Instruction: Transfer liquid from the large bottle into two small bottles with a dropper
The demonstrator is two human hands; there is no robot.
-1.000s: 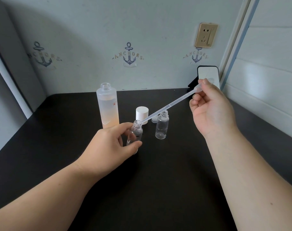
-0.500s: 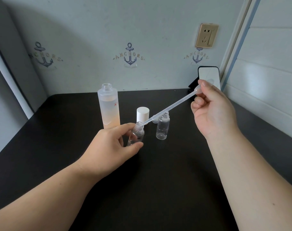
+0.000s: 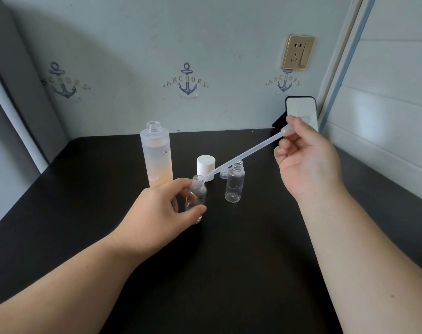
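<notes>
- Left hand [image 3: 157,208] grips a small clear bottle [image 3: 197,198], thumb and fingers curled round its body; bottle is tilted, neck leaning toward the dropper, and looks to be held just above the black tabletop [image 3: 229,261] — can't tell if its base touches.
- Right hand [image 3: 306,160] pinches the bulb end of the plastic dropper [image 3: 243,156] between thumb and fingers, other fingers curled in.
- Dropper runs diagonally down-left from the right hand; its tip sits at the open mouth of the held bottle. Can't tell if any liquid is inside the stem.
- Second small clear bottle [image 3: 234,184] stands upright, uncapped, just right of the held one, not touching it.
- Large frosted bottle [image 3: 157,154] upright, cap off, behind the left hand; pale orange liquid fills most of it.
- White cap [image 3: 206,165] stands between the large bottle and the second small bottle; a small clear cap [image 3: 224,174] lies just behind that small bottle.
- Phone [image 3: 301,109] propped at the back right corner, under a gold wall socket [image 3: 298,52].
</notes>
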